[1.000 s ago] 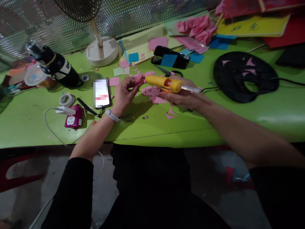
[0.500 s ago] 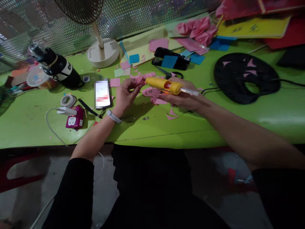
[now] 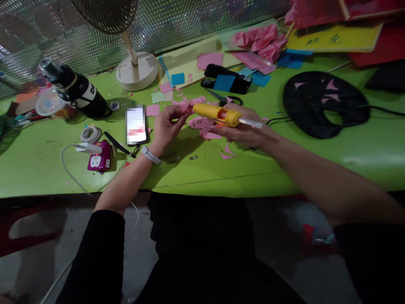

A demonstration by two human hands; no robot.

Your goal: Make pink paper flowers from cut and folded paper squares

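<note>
A yellow hot glue gun [image 3: 217,114], a clear glue stick jutting from its back end, is in the grip of my right hand [image 3: 242,126]. Its tip points left, right at a small piece of pink paper [image 3: 186,106]. My left hand [image 3: 167,124] pinches that paper between thumb and fingers. Whether the tip touches the paper, I cannot tell. Below the gun lie crumpled pink paper pieces [image 3: 201,123] on the green table [image 3: 202,177]. Black-handled scissors [image 3: 223,98] rest just behind the gun.
Beyond the scissors lies a black stapler [image 3: 228,79]. To the left are a phone [image 3: 136,125], a black bottle [image 3: 80,90], a tape roll [image 3: 90,134], a purple power adapter [image 3: 100,157] and a white fan [image 3: 136,71]. A black ring-shaped cushion [image 3: 316,101] sits at right.
Hardly anything differs. Both hands keep their places, with the glue gun still at the pink paper; the view has shifted very slightly.
</note>
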